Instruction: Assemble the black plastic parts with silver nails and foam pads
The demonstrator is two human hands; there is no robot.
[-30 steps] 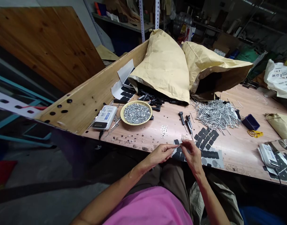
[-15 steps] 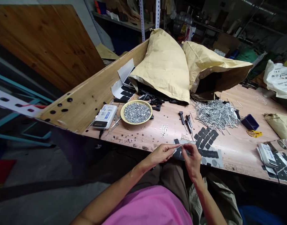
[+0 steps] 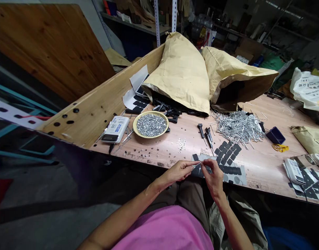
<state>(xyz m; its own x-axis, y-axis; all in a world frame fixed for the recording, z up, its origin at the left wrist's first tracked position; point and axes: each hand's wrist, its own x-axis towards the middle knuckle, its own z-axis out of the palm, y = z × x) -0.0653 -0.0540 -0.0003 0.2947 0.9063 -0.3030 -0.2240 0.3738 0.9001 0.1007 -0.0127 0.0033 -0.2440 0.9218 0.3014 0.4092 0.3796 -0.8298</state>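
My left hand [image 3: 180, 171] pinches a thin metal rod [image 3: 197, 164] above the table's front edge. At the rod's tip the fingers of my right hand [image 3: 213, 173] are closed on something too small to make out. Under both hands lies a grey backing sheet [image 3: 242, 178] with black square pads [image 3: 231, 170] stuck on it. Beyond them are two black plastic pieces with thin rods [image 3: 208, 136]. A small scatter of metal nuts [image 3: 181, 144] lies left of these, and a yellow bowl [image 3: 137, 134] full of small metal parts stands further left.
A heap of thin metal rods [image 3: 239, 126] lies at the back right, beside a dark blue tray [image 3: 276, 135] and yellow bands [image 3: 280, 148]. Large paper sacks [image 3: 184, 73] stand behind. A white box-shaped device [image 3: 117, 129] sits near the wooden side board [image 3: 102, 93]; another [image 3: 293, 171] is at right.
The view has shifted very slightly. Both hands stay together at the rod, with only a slight movement of the fingers.
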